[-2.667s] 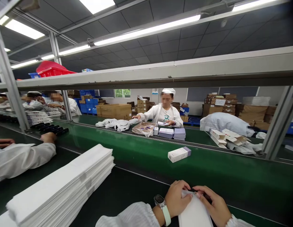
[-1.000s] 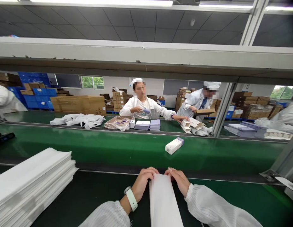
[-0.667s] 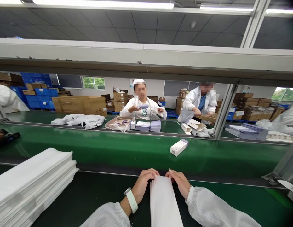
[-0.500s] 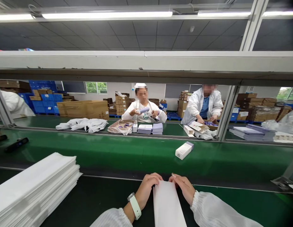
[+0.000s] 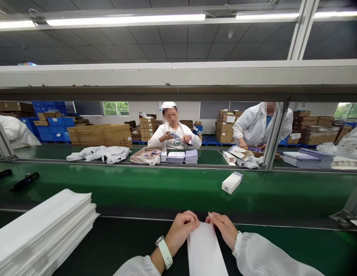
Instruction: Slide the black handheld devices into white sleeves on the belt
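Note:
My left hand (image 5: 182,227) and my right hand (image 5: 222,227) both pinch the far end of a long white foam sleeve (image 5: 204,253) that lies lengthwise on the dark bench in front of me. The fingers of both hands are curled on its top corners. A white watch sits on my left wrist. Beyond my hands, a small white and purple box (image 5: 232,182) lies on the green conveyor belt (image 5: 167,186).
A tall stack of white foam sleeves (image 5: 40,234) fills the near left. Two black devices (image 5: 24,181) lie on the belt at left. Across the belt, two people in white coats work among white bags (image 5: 99,153), cartons and flat boxes (image 5: 184,156). A metal frame post (image 5: 272,134) stands at right.
The white and purple box has travelled to the right on the belt. A black device has appeared on the belt at left. My hands stay on the sleeve's end, nearly unmoved.

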### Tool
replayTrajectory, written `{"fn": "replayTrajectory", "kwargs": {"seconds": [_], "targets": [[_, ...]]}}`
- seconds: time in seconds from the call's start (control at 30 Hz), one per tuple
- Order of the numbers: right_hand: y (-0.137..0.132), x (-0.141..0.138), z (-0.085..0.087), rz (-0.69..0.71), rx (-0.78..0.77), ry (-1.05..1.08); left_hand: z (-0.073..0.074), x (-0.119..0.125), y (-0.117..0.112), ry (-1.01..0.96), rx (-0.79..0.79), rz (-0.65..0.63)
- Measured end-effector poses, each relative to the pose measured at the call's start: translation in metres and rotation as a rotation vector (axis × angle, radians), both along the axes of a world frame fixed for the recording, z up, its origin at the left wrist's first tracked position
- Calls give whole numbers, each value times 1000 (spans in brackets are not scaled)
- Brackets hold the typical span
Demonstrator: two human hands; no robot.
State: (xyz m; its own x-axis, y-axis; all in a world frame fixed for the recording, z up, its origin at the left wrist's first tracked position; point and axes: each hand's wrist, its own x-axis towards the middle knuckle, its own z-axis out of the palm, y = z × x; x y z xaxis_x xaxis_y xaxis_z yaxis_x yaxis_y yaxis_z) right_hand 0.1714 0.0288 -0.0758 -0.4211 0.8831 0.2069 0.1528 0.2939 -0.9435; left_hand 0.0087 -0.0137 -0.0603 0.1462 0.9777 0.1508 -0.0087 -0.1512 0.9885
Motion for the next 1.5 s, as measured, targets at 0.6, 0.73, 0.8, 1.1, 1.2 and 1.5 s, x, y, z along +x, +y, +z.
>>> {"fn": "replayTrajectory", "kwargs": {"seconds": [0.6, 0.73, 0.8, 1.1, 1.2, 1.5], "targets": [[3, 0, -5, -2, 12, -18, -2, 0, 2, -8, 17, -16], [3, 1, -5, -3, 29, -51, -3, 0, 2, -25, 16, -19], [2, 1, -4, -7, 29, -67, -2, 0, 2, -23, 13, -21], [1, 1, -3, -3, 57, -72, 3, 0, 0, -12, -1, -29], [0, 1, -2, 4, 61, -60, 4, 0, -1, -8, 9, -35], [-2, 0, -1, -5, 92, -92, 4, 0, 0, 19, 2, -26]]}}
